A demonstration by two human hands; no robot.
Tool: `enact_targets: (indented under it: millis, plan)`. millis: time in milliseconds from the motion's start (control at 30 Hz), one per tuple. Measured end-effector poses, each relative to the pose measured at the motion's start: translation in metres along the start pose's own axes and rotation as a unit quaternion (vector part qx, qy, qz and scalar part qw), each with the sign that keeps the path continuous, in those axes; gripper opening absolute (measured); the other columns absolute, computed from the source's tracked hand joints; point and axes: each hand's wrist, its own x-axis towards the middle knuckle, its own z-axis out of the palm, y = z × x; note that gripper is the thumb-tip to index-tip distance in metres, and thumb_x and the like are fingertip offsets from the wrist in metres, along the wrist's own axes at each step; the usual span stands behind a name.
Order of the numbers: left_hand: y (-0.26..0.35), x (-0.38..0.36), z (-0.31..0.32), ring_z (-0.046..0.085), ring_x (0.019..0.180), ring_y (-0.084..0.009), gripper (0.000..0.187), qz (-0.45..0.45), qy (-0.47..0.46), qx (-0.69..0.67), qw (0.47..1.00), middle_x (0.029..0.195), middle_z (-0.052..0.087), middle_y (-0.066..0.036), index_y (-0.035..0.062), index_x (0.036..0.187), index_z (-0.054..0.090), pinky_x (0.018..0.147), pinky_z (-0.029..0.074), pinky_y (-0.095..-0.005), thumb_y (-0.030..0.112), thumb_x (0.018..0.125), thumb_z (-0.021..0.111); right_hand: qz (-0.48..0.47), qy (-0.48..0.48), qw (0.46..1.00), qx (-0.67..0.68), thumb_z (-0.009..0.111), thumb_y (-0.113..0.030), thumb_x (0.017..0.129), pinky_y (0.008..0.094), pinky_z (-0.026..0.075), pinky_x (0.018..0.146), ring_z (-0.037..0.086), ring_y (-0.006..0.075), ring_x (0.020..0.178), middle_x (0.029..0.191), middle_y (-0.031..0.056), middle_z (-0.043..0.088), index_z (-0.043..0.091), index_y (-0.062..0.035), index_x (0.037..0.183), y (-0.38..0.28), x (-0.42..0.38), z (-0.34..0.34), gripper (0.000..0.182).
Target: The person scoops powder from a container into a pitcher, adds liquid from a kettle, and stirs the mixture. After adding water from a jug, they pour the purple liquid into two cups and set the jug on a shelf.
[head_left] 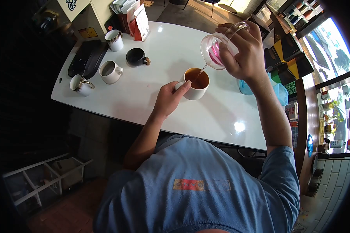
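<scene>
A white mug [196, 93] holding brown liquid stands on the white table [144, 93]. My left hand [170, 97] is closed on its handle, thumb at the rim. Above and to the right, my right hand [243, 52] grips a clear glass vessel [212, 48] by its handle and body. The vessel is tilted to the left, and a thin stream of clear liquid falls from its lip into the mug. Something pink shows through the glass.
On the table's left are a black mug [135, 58], a grey-white mug [111, 73], two brown-rimmed mugs [114, 40] and a black tray-like device [87, 58]. Packets [140, 23] stand at the back. Light-blue containers [280, 94] sit right, behind my right forearm.
</scene>
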Motion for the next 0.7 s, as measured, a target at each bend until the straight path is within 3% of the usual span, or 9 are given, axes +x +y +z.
enact_targets:
  millis: [433,500,700]
  plan:
    - [-0.002,0.002,0.002,0.035,0.056,-0.0044,0.045,0.007,0.011,0.021,1.0,0.057,0.04,0.005,0.0014,0.068,0.057,0.05,0.029,-0.0245,0.041,0.087,0.064,-0.001,-0.005,1.0,0.012,0.055,-0.018,0.072,0.0421,0.038,0.094,0.062,0.0265,0.088,0.097,0.0115,0.069,0.069,-0.0028,0.093,0.005,0.0,-0.004,0.029]
    - [-0.005,0.003,0.003,0.034,0.056,-0.0046,0.046,0.018,0.011,0.015,1.0,0.056,0.038,0.005,0.0017,0.066,0.056,0.049,0.028,-0.0251,0.041,0.087,0.064,-0.029,0.018,0.999,-0.001,0.06,-0.025,0.068,0.0418,0.045,0.083,0.055,0.0298,0.09,0.091,0.0078,0.068,0.07,-0.0092,0.093,0.013,0.0,-0.001,0.032]
    - [0.007,0.0,0.004,0.036,0.055,-0.005,0.046,0.016,-0.001,0.032,0.999,0.056,0.041,0.004,0.0023,0.066,0.055,0.05,0.031,-0.0248,0.042,0.088,0.064,-0.06,0.024,0.998,0.013,0.058,-0.024,0.068,0.0412,0.043,0.085,0.057,0.0276,0.086,0.093,0.0085,0.068,0.07,-0.0074,0.093,0.015,0.004,-0.005,0.033]
